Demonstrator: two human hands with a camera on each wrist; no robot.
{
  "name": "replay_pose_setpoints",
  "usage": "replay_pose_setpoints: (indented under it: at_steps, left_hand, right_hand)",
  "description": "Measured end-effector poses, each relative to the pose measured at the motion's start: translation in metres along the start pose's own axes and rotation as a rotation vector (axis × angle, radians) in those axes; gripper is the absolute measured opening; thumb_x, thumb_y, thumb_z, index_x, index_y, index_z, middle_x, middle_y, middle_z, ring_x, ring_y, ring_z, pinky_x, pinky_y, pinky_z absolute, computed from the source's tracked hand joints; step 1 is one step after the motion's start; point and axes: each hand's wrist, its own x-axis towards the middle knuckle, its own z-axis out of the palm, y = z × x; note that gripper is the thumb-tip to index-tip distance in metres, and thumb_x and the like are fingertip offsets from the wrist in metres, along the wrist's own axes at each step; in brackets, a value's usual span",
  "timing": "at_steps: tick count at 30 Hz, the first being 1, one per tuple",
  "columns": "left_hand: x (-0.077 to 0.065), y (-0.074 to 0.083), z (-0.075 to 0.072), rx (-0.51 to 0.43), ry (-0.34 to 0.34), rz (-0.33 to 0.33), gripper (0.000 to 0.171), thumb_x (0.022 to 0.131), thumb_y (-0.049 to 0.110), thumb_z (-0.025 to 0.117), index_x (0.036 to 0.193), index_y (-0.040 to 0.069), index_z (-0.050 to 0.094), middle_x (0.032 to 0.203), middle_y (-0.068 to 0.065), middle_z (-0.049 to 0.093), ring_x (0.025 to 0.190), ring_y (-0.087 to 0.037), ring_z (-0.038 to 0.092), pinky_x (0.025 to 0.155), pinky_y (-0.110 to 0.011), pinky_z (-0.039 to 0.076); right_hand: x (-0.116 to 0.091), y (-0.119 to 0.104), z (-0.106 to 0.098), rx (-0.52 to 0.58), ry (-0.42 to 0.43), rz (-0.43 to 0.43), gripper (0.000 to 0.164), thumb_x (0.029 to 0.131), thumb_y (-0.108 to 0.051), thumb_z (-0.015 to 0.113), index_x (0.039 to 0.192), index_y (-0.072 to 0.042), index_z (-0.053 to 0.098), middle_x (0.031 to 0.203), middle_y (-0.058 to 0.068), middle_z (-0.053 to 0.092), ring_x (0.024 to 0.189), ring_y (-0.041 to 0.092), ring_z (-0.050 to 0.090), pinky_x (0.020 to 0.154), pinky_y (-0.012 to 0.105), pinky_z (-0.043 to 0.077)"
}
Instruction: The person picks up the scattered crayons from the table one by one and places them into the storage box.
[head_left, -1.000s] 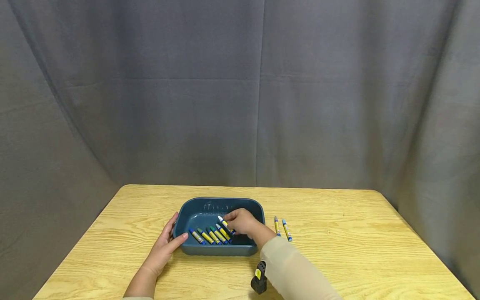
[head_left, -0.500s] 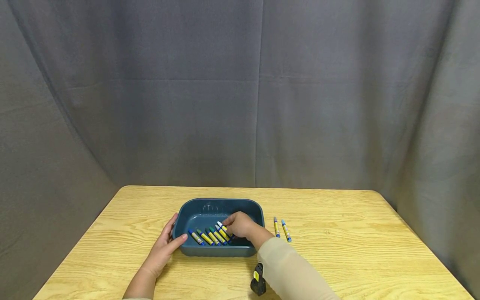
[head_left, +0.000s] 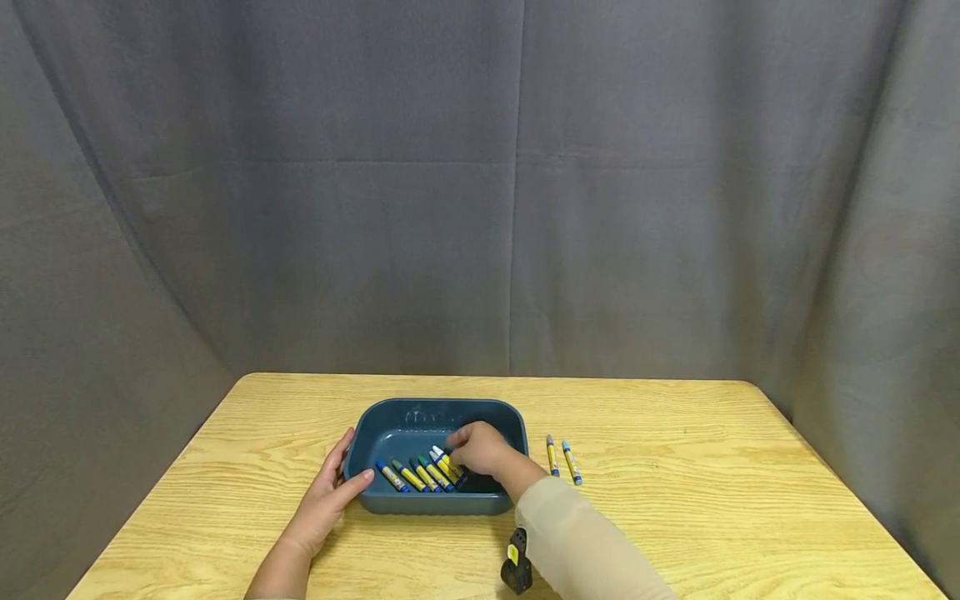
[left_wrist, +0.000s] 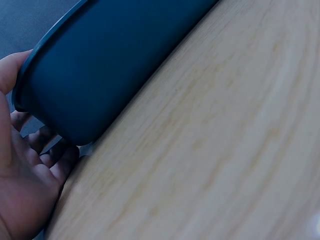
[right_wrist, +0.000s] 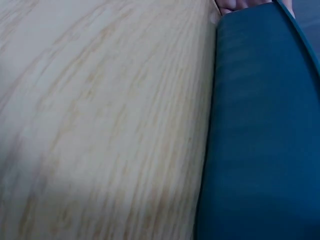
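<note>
A dark blue rectangular tub (head_left: 431,504) stands on the wooden table. My left hand (head_left: 327,493) grips its left side, thumb over the front rim and fingers along the outer wall, as the left wrist view shows. Several crayons (head_left: 409,476) in yellow wrappers lie slanted side by side in the tub. A white-tipped crayon (head_left: 442,457) is the rightmost of them. Over it my right hand (head_left: 483,450) reaches into the tub, its forefinger raised off the crayon and slightly blurred. The right thumb is hidden. In the right wrist view only the tub's outer front wall (right_wrist: 265,125) shows below that hand.
Two more crayons, one grey-tipped (head_left: 552,456) and one light-blue-tipped (head_left: 572,463), lie on the table (head_left: 712,500) right of the tub. A black wrist device (head_left: 516,562) hangs at the right sleeve. Grey curtains (head_left: 375,250) enclose the table's back and sides.
My right hand has lowered the white-tipped crayon beside the others in the tub, and its forefinger has lifted off it. My left hand keeps its grip on the tub.
</note>
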Motion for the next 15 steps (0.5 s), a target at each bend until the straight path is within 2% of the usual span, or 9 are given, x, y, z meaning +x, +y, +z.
replay_pose_setpoints:
  at_steps: [7, 15]
  left_hand:
    - [-0.001, 0.001, 0.000, 0.001, -0.005, -0.001, 0.077, 0.097, 0.018, 0.057, 0.159, 0.016, 0.011, 0.161, -0.021, 0.021, 0.148, -0.038, 0.022, 0.087, 0.000, 0.032]
    - [-0.001, 0.002, 0.000, 0.002, -0.009, 0.000, 0.077, 0.097, 0.017, 0.056, 0.159, 0.015, 0.010, 0.162, -0.021, 0.020, 0.148, -0.038, 0.023, 0.087, -0.001, 0.033]
  right_hand:
    - [-0.003, -0.002, -0.011, 0.076, 0.015, -0.018, 0.033, 0.089, -0.006, 0.066, 0.121, 0.001, 0.067, 0.107, 0.014, 0.066, 0.081, 0.017, 0.060, 0.072, 0.033, 0.056]
    - [-0.009, -0.001, -0.035, 0.182, 0.039, -0.025, 0.038, 0.090, -0.006, 0.064, 0.128, 0.002, 0.061, 0.100, 0.012, 0.062, 0.086, 0.018, 0.061, 0.070, 0.031, 0.055]
